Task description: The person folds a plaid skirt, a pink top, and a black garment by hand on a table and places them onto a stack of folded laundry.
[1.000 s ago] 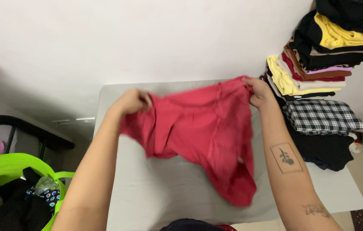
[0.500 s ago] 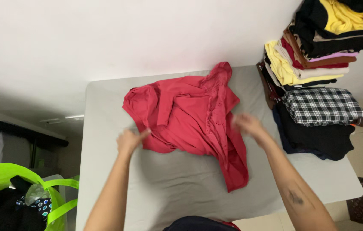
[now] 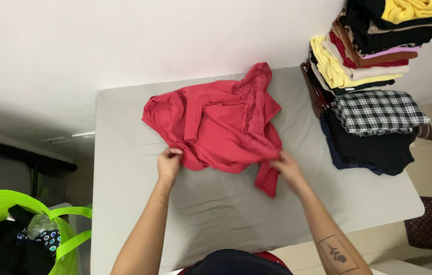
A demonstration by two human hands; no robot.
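I work at a pale grey table with rounded corners, its far edge against the white wall. A red garment lies crumpled on the far-middle part of the top, one loose end trailing toward me. My left hand rests on the garment's near-left edge, fingers closed on the cloth; my right hand pinches the trailing end on the near-right side. At the right end of the table sits a stack of folded clothes: dark pieces at the bottom, a black-and-white checked piece above them, then yellow, cream, brown and black layers rising against the wall.
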